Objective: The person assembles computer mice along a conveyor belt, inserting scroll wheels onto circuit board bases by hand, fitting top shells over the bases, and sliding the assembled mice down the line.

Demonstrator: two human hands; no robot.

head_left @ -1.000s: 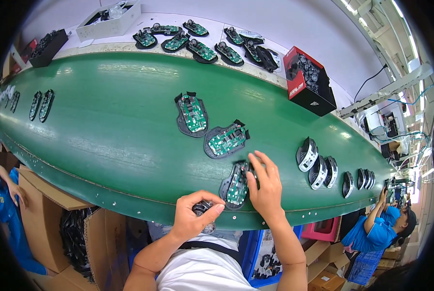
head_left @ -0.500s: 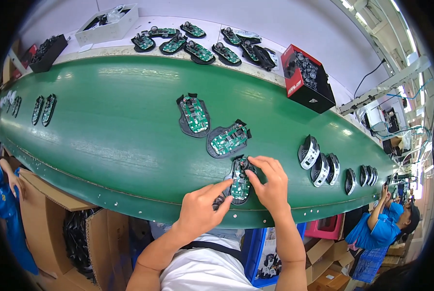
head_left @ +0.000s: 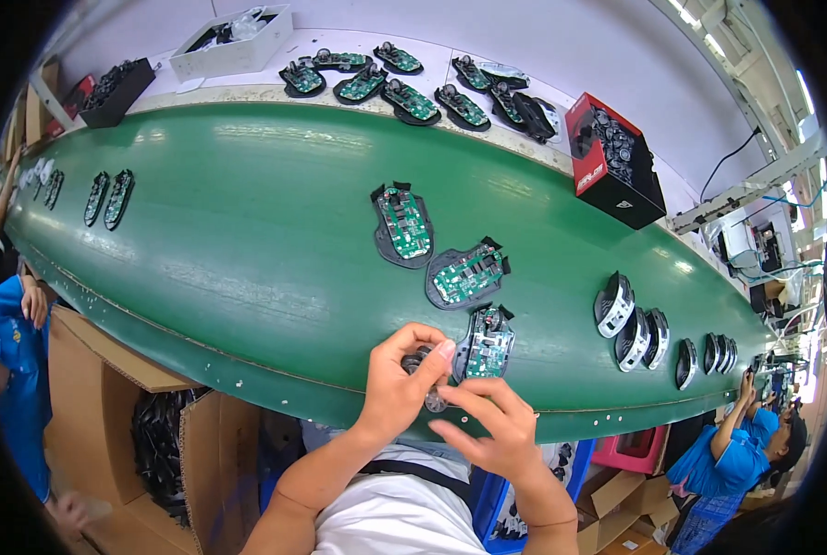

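Observation:
Several small dark scroll wheels (head_left: 415, 360) are in my left hand (head_left: 393, 387), its fingers curled around them. A greyish wheel (head_left: 435, 400) shows below the left thumb, close to the fingertips of my right hand (head_left: 501, 427). That right hand has thumb and forefinger apart, the forefinger at the wheel. Just beyond both hands, a computer mouse base with a green circuit board (head_left: 489, 344) lies on the green belt near its front edge. Two more such mouse bases lie farther off, one in the middle (head_left: 469, 276) and another behind it (head_left: 404, 224).
On the back ledge sit several mouse bases (head_left: 412, 102), a red and black box of wheels (head_left: 614, 153) and a white box (head_left: 233, 51). Curved black and silver shells (head_left: 633, 338) stand to the right on the belt (head_left: 247, 231). People in blue work at both sides.
Both hands have left the nearest mouse base and come together nearer my body. My right hand has moved from the board to the wheels at my left hand. The view has shifted slightly.

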